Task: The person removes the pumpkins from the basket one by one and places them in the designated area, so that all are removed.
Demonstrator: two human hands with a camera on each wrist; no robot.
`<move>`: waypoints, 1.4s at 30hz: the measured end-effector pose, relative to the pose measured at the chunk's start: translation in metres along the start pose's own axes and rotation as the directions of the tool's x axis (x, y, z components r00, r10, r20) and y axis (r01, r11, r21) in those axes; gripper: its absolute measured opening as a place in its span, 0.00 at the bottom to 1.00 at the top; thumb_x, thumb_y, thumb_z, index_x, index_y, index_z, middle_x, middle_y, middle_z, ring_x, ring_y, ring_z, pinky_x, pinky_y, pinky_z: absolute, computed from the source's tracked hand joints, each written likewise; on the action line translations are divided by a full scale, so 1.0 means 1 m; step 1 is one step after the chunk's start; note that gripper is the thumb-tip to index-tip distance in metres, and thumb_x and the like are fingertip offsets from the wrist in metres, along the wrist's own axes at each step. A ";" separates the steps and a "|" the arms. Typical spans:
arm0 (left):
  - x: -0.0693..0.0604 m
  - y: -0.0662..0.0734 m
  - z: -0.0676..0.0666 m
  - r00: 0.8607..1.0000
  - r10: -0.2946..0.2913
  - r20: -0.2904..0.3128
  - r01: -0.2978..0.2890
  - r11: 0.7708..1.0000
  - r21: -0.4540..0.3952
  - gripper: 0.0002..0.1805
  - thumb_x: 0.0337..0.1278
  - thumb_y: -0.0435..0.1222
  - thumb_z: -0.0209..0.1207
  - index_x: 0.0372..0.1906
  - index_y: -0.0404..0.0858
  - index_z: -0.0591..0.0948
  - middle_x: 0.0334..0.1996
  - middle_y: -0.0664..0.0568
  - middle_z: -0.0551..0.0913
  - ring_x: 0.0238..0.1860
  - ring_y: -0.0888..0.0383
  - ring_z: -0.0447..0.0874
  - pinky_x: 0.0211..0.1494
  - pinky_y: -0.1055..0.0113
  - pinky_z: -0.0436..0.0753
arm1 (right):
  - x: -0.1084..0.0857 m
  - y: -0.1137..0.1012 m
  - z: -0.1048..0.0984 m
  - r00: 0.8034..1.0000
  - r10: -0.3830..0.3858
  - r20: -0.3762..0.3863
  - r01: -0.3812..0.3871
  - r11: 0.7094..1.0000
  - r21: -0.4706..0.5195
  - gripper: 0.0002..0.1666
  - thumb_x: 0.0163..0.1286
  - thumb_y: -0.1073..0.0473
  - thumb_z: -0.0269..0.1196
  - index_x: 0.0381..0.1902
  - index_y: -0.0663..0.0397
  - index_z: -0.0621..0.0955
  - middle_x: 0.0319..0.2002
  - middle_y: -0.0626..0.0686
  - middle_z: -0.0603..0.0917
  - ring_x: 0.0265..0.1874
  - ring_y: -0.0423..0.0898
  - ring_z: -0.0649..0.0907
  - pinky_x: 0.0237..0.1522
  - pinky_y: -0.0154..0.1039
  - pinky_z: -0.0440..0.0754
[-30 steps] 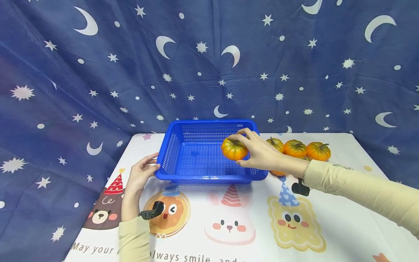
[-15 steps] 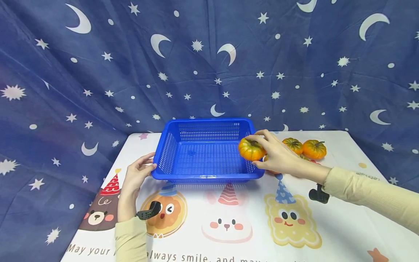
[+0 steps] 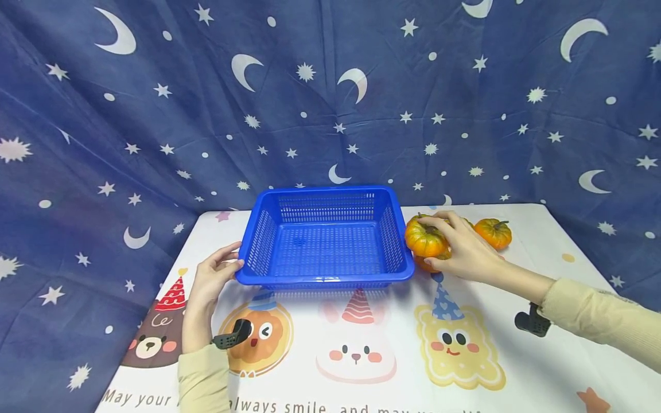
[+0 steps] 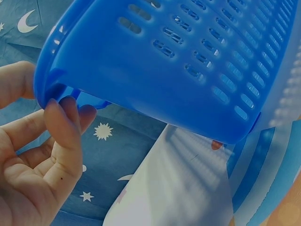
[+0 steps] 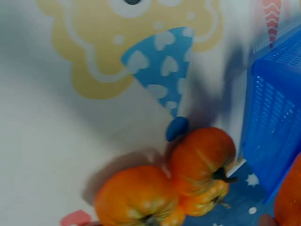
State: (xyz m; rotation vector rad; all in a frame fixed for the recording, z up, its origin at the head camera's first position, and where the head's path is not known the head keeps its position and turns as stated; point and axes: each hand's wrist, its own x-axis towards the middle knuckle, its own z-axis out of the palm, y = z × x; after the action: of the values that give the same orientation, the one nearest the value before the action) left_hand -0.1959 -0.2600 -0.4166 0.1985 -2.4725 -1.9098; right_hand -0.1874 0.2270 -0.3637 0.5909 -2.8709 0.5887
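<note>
A small orange-green pumpkin (image 3: 424,238) hangs just right of the blue plastic basket (image 3: 322,280), gripped between the thumb and fingers of my right hand (image 3: 467,252). In the right wrist view only a slice of this held pumpkin (image 5: 289,200) shows at the right edge. My left hand (image 3: 209,281) pinches the basket's left rim; the left wrist view shows thumb and fingers (image 4: 66,125) around the rim. More pumpkins lie on the table right of the basket, partly hidden by my right hand: a pumpkin (image 3: 493,233) at the far right and others seen near the right wrist (image 5: 136,197).
A white cloth with cartoon prints (image 3: 356,338) covers the table. Behind it hangs a dark blue curtain (image 3: 289,103) with moons and stars. Each wrist carries a small black camera, such as the right one (image 3: 532,323).
My right hand has carried the pumpkin rightward, from over the basket's right part to beside its right rim, near the other pumpkins. The left hand keeps its hold on the rim.
</note>
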 end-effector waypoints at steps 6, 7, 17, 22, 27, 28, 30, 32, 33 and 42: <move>0.000 0.000 0.001 1.000 0.011 -0.001 -0.011 1.000 -0.007 0.28 0.60 0.33 0.59 0.66 0.35 0.70 0.38 0.64 0.77 0.30 0.72 0.80 0.36 0.77 0.81 | -0.015 0.016 -0.002 0.999 0.017 -0.041 -0.018 1.000 -0.007 0.44 0.50 0.57 0.73 0.66 0.45 0.69 0.60 0.60 0.68 0.54 0.60 0.72 0.49 0.66 0.75; 0.000 0.000 0.001 1.000 0.009 -0.004 -0.009 1.000 -0.009 0.28 0.60 0.33 0.59 0.66 0.35 0.71 0.38 0.63 0.77 0.30 0.71 0.80 0.36 0.77 0.81 | -0.017 0.019 -0.002 0.999 0.020 -0.051 -0.020 1.000 -0.007 0.44 0.49 0.57 0.73 0.66 0.46 0.69 0.59 0.60 0.68 0.54 0.60 0.72 0.50 0.66 0.75; 0.000 0.001 0.001 1.000 -0.018 -0.012 0.018 1.000 -0.004 0.27 0.61 0.33 0.59 0.66 0.38 0.71 0.39 0.61 0.77 0.30 0.72 0.79 0.37 0.77 0.81 | -0.041 0.046 -0.005 0.989 0.072 -0.131 -0.076 0.997 -0.027 0.45 0.47 0.59 0.74 0.64 0.49 0.70 0.55 0.62 0.68 0.50 0.62 0.73 0.45 0.67 0.76; 0.000 0.001 0.000 1.000 -0.028 -0.014 0.028 1.000 0.010 0.27 0.61 0.34 0.59 0.67 0.39 0.71 0.41 0.60 0.77 0.31 0.72 0.79 0.38 0.77 0.81 | -0.050 0.059 -0.008 0.983 0.122 -0.139 -0.124 0.992 -0.010 0.45 0.47 0.59 0.74 0.65 0.51 0.69 0.57 0.64 0.68 0.53 0.65 0.69 0.47 0.70 0.71; 0.000 0.000 0.001 1.000 -0.014 -0.012 0.014 1.000 0.006 0.27 0.61 0.33 0.58 0.66 0.38 0.71 0.40 0.61 0.77 0.30 0.71 0.79 0.38 0.77 0.81 | -0.060 0.073 -0.010 0.979 0.152 -0.136 -0.156 0.987 -0.022 0.47 0.48 0.58 0.73 0.67 0.51 0.68 0.57 0.67 0.66 0.52 0.68 0.69 0.44 0.72 0.70; 0.000 0.001 0.001 1.000 -0.010 -0.011 0.011 1.000 0.004 0.27 0.61 0.33 0.59 0.66 0.38 0.71 0.40 0.61 0.77 0.30 0.71 0.79 0.38 0.77 0.81 | -0.062 0.075 -0.010 0.978 0.158 -0.138 -0.162 0.986 -0.024 0.47 0.48 0.58 0.73 0.67 0.51 0.67 0.58 0.68 0.66 0.52 0.69 0.68 0.44 0.72 0.69; 0.000 0.001 0.001 1.000 -0.003 -0.010 0.003 1.000 -0.001 0.27 0.61 0.33 0.59 0.66 0.37 0.71 0.39 0.61 0.77 0.30 0.71 0.79 0.37 0.77 0.81 | -0.065 0.081 -0.010 0.975 0.172 -0.138 -0.178 0.984 -0.027 0.48 0.48 0.56 0.74 0.67 0.51 0.67 0.58 0.69 0.65 0.53 0.70 0.68 0.43 0.73 0.69; 0.000 0.001 0.000 1.000 -0.003 -0.011 0.003 1.000 -0.001 0.27 0.61 0.33 0.59 0.66 0.37 0.71 0.38 0.62 0.77 0.30 0.71 0.79 0.37 0.77 0.81 | -0.068 0.085 -0.011 0.972 0.186 -0.140 -0.193 0.981 -0.031 0.48 0.48 0.56 0.74 0.67 0.51 0.67 0.59 0.69 0.65 0.53 0.71 0.68 0.42 0.74 0.68; 0.000 0.001 0.000 1.000 -0.004 -0.011 0.004 1.000 -0.001 0.27 0.61 0.33 0.59 0.66 0.37 0.71 0.38 0.62 0.77 0.30 0.71 0.79 0.37 0.77 0.81 | -0.070 0.088 -0.011 0.971 0.194 -0.137 -0.201 0.979 -0.036 0.48 0.48 0.55 0.74 0.67 0.50 0.66 0.59 0.70 0.65 0.53 0.71 0.68 0.42 0.74 0.68; 0.000 0.000 0.001 1.000 -0.013 -0.016 0.013 1.000 0.002 0.27 0.61 0.33 0.59 0.66 0.38 0.71 0.40 0.61 0.77 0.31 0.71 0.80 0.38 0.77 0.81 | -0.085 0.107 -0.011 0.963 0.216 -0.159 -0.228 0.972 -0.062 0.48 0.49 0.54 0.74 0.67 0.53 0.67 0.56 0.71 0.65 0.49 0.70 0.68 0.37 0.69 0.70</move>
State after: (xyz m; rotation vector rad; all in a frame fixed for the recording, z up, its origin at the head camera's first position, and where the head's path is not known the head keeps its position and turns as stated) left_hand -0.1957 -0.2585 -0.4165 0.2290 -2.4692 -1.9031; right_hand -0.1529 0.3512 -0.4094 0.2033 -2.8186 0.5213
